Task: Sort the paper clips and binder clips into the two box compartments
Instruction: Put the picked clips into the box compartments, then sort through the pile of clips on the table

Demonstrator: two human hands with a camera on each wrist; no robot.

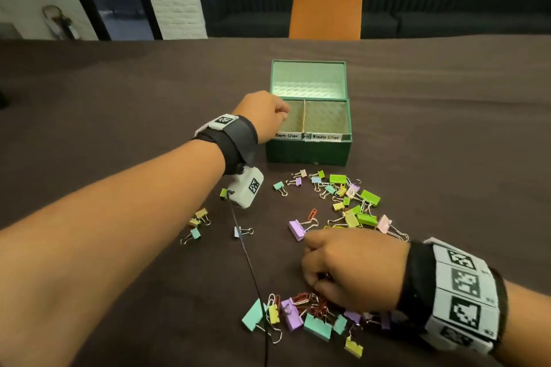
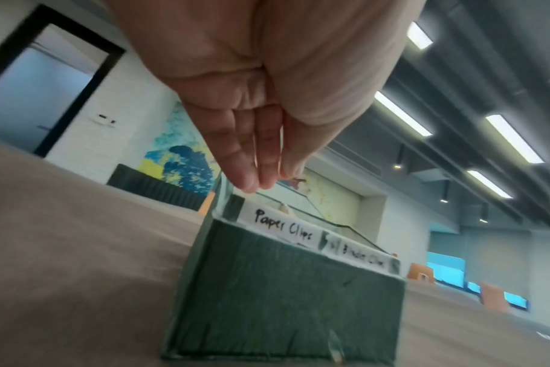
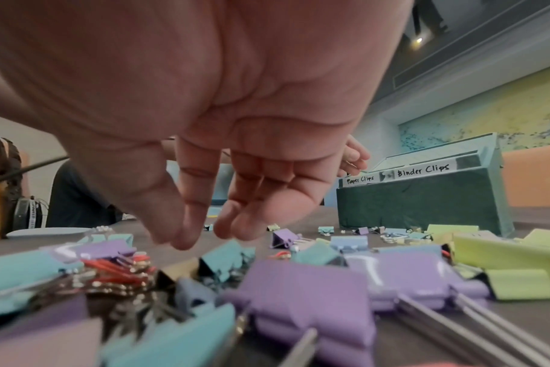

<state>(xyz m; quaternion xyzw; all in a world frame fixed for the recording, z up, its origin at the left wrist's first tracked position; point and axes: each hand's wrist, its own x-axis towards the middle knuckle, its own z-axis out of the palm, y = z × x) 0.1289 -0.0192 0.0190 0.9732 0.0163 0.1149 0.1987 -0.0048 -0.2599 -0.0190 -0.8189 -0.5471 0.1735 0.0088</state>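
Note:
A green box [image 1: 308,152] stands open on the dark table, with a left compartment [image 1: 293,119] labelled Paper Clips and a right one [image 1: 326,119] labelled Binder Clips; both look bare inside. My left hand [image 1: 265,116] hangs over the left compartment's near corner, with its fingers [image 2: 252,173] bunched and pointing down at the rim of the box [image 2: 283,298]. They pinch a small red paper clip [image 2: 298,180]. My right hand [image 1: 351,271] hovers low over the near pile of binder and paper clips [image 1: 298,316], its fingers [image 3: 182,236] drooping and holding nothing.
A second spread of pastel binder clips [image 1: 348,199] lies in front of the box, with a red paper clip [image 1: 312,213] and a purple binder clip [image 1: 296,229] beside it. Stray clips [image 1: 198,217] lie left. A black cable [image 1: 247,256] crosses the table. An orange chair [image 1: 326,0] stands behind.

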